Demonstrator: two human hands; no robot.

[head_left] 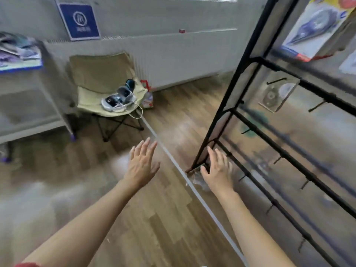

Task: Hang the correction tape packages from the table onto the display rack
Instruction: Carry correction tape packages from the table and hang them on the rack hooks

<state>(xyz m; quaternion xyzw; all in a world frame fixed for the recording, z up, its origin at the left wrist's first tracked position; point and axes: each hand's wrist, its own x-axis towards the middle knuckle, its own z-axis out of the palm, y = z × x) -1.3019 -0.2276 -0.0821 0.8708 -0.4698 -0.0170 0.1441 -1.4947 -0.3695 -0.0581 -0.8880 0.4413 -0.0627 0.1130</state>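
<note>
Hands (142,162) (218,170) outstretched, fingers straight.

Open floor (146,218) lay centre frame; display rack (285,157) blocked the right, folding chair (104,87) and table (28,105) the upper left.

A correction tape package (316,27) hangs high on the black display rack (243,60); other packages (19,51) crowd the table (23,81).

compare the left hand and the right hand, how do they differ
The left hand hovers over wooden floor; the right hand is by the display rack's foot. The left hand's fingers fan wider; the right hand's lie closer together. Both are open, backs up, fingers straight.
</note>
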